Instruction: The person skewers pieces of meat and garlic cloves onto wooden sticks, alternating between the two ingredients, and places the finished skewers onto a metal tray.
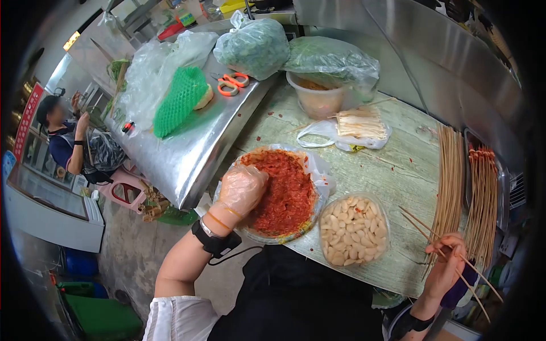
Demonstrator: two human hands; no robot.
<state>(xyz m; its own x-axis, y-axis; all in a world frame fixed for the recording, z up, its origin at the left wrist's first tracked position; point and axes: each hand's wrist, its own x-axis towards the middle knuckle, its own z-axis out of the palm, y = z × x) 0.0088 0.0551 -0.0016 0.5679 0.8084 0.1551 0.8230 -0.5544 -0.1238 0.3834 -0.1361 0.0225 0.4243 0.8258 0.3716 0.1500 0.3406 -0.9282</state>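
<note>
My left hand (pixel 242 190), in a thin clear plastic glove, reaches into a wide bowl (pixel 318 170) lined with plastic and full of red marinated meat (pixel 287 190); its fingers press into the meat at the bowl's left side. My right hand (pixel 446 264) is bare and pinches two thin bamboo skewers (pixel 435 241) that point up-left and down-right. Between my hands sits a clear-covered bowl of pale sliced pieces (pixel 354 230). A long row of bare skewers (pixel 450 182) lies just above my right hand.
A metal tray (pixel 501 187) at the right holds skewers with red meat (pixel 482 199). Farther back are a bag of enoki mushrooms (pixel 358 125), a plastic tub (pixel 315 96), bags of greens (pixel 256 45), orange scissors (pixel 233 83) and green foam netting (pixel 179 99). A person (pixel 65 136) sits at far left.
</note>
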